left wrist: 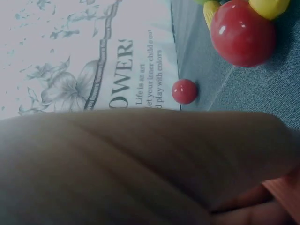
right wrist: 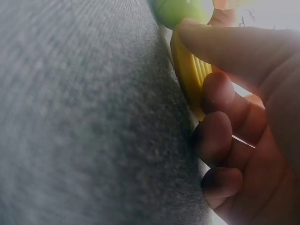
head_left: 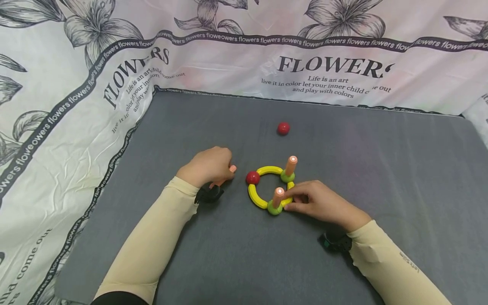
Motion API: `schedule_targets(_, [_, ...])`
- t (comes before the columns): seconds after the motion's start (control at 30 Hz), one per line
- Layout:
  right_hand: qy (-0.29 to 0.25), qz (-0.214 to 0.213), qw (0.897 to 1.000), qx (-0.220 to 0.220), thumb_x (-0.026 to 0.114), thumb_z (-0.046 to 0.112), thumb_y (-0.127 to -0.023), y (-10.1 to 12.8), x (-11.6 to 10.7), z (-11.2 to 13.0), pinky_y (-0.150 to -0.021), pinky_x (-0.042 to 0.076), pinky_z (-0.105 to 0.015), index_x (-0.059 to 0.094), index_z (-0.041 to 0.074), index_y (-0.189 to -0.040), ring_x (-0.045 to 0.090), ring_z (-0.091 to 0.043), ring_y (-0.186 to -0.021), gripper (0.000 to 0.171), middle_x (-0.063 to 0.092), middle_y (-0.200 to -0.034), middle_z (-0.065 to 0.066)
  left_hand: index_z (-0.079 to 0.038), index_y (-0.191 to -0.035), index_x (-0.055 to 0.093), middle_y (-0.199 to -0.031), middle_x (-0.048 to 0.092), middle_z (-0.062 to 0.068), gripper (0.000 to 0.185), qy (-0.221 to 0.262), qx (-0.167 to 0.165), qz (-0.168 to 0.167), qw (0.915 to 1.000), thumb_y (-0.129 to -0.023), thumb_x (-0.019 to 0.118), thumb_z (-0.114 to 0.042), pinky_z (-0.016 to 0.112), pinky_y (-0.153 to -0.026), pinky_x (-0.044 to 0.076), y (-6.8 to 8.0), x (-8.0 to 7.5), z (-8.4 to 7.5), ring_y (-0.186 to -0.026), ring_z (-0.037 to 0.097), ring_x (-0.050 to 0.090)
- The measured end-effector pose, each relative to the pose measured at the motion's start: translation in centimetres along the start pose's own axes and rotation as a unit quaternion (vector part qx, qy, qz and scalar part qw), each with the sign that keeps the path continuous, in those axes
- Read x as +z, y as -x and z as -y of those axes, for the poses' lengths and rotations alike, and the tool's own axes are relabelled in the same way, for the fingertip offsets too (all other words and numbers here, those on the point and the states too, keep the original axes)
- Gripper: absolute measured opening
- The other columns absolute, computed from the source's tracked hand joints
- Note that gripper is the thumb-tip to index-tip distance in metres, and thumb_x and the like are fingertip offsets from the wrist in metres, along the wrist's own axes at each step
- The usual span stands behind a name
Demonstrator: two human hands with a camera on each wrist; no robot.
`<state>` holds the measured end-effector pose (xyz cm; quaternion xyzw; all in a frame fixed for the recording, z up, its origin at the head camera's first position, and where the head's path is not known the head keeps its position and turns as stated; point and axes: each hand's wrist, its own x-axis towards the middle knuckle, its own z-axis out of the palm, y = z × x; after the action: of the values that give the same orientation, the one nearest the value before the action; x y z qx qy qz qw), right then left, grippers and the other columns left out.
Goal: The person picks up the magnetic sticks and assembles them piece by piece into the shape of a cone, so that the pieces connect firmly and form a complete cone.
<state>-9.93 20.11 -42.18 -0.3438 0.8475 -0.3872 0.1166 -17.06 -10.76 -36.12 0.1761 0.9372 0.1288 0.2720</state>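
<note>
Head view: the left hand [head_left: 209,166] is curling around an orange peg [head_left: 227,174] beside the yellow ring [head_left: 256,197]; the right hand [head_left: 318,202] is pinching the ring's near side on the grey mat [head_left: 381,169].

Left wrist view: a red ball [left wrist: 242,32] is sitting at the ring's gap, another ball [left wrist: 184,91] lying well apart.

Right wrist view: fingers [right wrist: 220,91] are gripping the ribbed yellow arc. A sideways tug could probably pop a joint or topple the upright pegs.

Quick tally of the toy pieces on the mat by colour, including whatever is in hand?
Red balls: 2
Green balls: 2
Orange sticks: 3
Yellow curved pieces: 3 seen
Total: 10
</note>
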Motion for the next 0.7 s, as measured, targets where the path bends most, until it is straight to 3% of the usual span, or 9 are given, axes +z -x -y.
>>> schedule_targets(0.2, [-0.004, -0.005, 1.0, 0.014, 0.087, 0.014, -0.087, 0.1, 0.1, 0.1, -0.056, 0.042, -0.023, 0.082, 0.016, -0.111, 0.048, -0.001, -0.061, 0.025, 0.051, -0.069, 0.018, -0.011, -0.076, 0.064, -0.049, 0.056, 0.003, 0.034, 0.067, 0.081, -0.036, 0.9938, -0.106, 0.058, -0.026, 0.03, -0.057, 0.04, -0.1, 0.2, 0.0, -0.049, 0.02, 0.057])
schedule_targets(0.33, [-0.004, -0.002, 1.0, 0.021, 0.086, 0.014, -0.088, 0.1, 0.1, 0.1, -0.056, 0.042, -0.023, 0.082, 0.017, -0.113, 0.049, -0.001, -0.061, 0.025, 0.053, -0.07, 0.018, -0.015, -0.09, 0.064, -0.056, 0.058, 0.002, 0.021, 0.125, 0.136, -0.082, 0.9794, -0.106, 0.062, -0.028, 0.033, -0.062, 0.044, 0.0, 0.1, -0.4, -0.054, 0.019, 0.059])
schedule_targets(0.47, [-0.007, 0.006, 1.0, 0.03, 0.086, 0.017, -0.09, 0.0, 0.0, 0.2, -0.057, 0.043, -0.023, 0.081, 0.018, -0.114, 0.049, -0.002, -0.062, 0.024, 0.054, -0.072, 0.017, -0.016, -0.101, 0.065, -0.076, 0.067, -0.001, 0.011, 0.164, 0.165, -0.122, 0.9649, -0.101, 0.071, -0.026, 0.033, -0.068, 0.052, 0.4, -0.2, -0.9, -0.07, 0.017, 0.063])
schedule_targets(0.6, [-0.007, 0.013, 0.999, 0.036, 0.085, 0.019, -0.091, -0.1, -0.1, 0.3, -0.058, 0.043, -0.023, 0.081, 0.018, -0.113, 0.049, -0.002, -0.063, 0.023, 0.053, -0.072, 0.016, -0.016, -0.106, 0.066, -0.094, 0.07, -0.004, 0.017, 0.191, 0.186, -0.138, 0.9537, -0.096, 0.077, -0.022, 0.031, -0.079, 0.057, 0.9, -0.5, -1.3, -0.086, 0.013, 0.066])
schedule_targets(0.7, [-0.008, 0.016, 0.999, 0.041, 0.085, 0.021, -0.091, -0.1, -0.2, 0.2, -0.057, 0.042, -0.024, 0.081, 0.017, -0.113, 0.049, -0.002, -0.063, 0.022, 0.053, -0.072, 0.015, -0.017, -0.104, 0.065, -0.096, 0.071, -0.005, 0.015, 0.216, 0.213, -0.135, 0.9433, -0.096, 0.077, -0.019, 0.028, -0.084, 0.058, 1.1, -0.5, -1.5, -0.089, 0.01, 0.069])
